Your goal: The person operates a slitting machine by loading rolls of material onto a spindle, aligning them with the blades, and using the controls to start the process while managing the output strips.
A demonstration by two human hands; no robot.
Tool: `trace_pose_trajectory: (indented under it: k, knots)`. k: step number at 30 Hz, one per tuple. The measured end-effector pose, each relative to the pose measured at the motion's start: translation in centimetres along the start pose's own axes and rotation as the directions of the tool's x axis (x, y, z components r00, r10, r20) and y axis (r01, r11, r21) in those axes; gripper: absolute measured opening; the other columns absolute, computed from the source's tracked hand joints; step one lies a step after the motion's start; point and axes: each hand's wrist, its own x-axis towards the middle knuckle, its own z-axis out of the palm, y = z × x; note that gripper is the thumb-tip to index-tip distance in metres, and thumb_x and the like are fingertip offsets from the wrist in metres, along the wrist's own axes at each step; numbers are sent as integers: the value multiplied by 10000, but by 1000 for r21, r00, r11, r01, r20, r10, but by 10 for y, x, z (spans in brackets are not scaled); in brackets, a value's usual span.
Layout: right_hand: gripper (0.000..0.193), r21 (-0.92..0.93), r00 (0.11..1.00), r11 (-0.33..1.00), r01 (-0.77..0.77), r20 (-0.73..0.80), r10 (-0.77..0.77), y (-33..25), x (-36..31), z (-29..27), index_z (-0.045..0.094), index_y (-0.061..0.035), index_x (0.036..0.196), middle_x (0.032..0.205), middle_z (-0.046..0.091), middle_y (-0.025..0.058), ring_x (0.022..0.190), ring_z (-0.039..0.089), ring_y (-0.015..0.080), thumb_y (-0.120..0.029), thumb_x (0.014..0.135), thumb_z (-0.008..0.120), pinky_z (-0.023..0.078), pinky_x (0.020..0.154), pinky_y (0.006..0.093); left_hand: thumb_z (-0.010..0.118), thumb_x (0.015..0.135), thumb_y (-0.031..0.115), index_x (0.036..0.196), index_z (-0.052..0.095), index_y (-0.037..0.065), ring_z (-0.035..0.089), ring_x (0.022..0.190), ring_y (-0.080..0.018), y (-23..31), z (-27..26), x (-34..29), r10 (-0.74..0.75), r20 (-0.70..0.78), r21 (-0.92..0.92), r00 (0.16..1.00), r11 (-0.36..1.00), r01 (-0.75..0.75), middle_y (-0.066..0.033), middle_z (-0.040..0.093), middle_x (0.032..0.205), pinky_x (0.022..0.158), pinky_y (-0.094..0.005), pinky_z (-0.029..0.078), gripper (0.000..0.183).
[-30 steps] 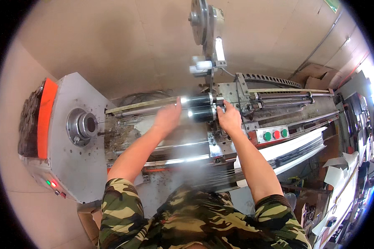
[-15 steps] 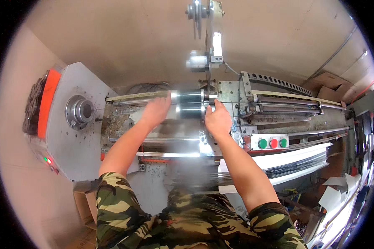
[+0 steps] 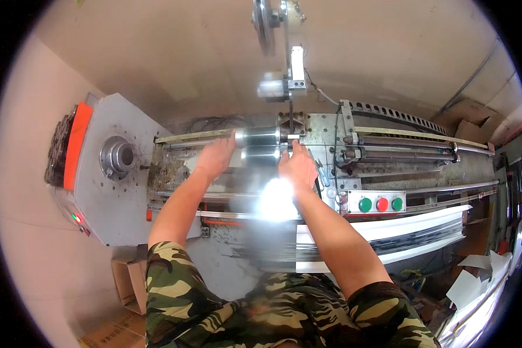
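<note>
Left hand (image 3: 216, 158) sat just left of upper roller (image 3: 260, 137), right hand (image 3: 298, 167) just right of lower roller (image 3: 261, 153); couldn't tell if either pinched.

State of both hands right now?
Left hand: fingertips at left end of upper metal roller; grip can't be told.
Right hand: fingers near right end of lower metal roller; grip can't be told.

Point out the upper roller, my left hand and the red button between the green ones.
Upper roller (image 3: 258, 137), head view: middle of its barrel.
Left hand (image 3: 216, 156), head view: its back.
Red button (image 3: 382, 204), head view: its round face.
</note>
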Motion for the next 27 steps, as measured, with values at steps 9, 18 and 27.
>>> trace_pose_trajectory:
  k: [9, 18, 27]
  knots:
    - [395, -4, 997, 999, -38, 66, 39, -2, 3, -3, 553, -71, 1286, 1222, 634, 206, 1069, 639, 425, -338, 1009, 459, 524, 900, 513, 511, 877, 106, 1466, 366, -44, 612, 912, -282, -7, 8, 2, 40, -42, -35, 998, 999, -41, -125, 609, 968, 746, -407, 542, 625]
    - [447, 2, 984, 995, -101, 146, 100, -5, 4, -3, 584, -76, 1346, 1336, 606, 164, 1171, 602, 401, -282, 949, 583, 482, 986, 484, 510, 881, 111, 1509, 301, -47, 614, 914, -282, -7, 11, 1, 59, 4, -7, 998, 998, -59, -128, 607, 962, 745, -397, 541, 680]
    - [440, -46, 995, 996, -75, 60, 78, 1, 5, 13, 596, -112, 1352, 1375, 595, 129, 1206, 591, 366, -294, 952, 585, 467, 1019, 452, 521, 858, 71, 1475, 362, -52, 644, 819, -316, -13, 27, 3, 91, -120, -118, 989, 987, -105, -168, 639, 897, 691, -439, 558, 649]
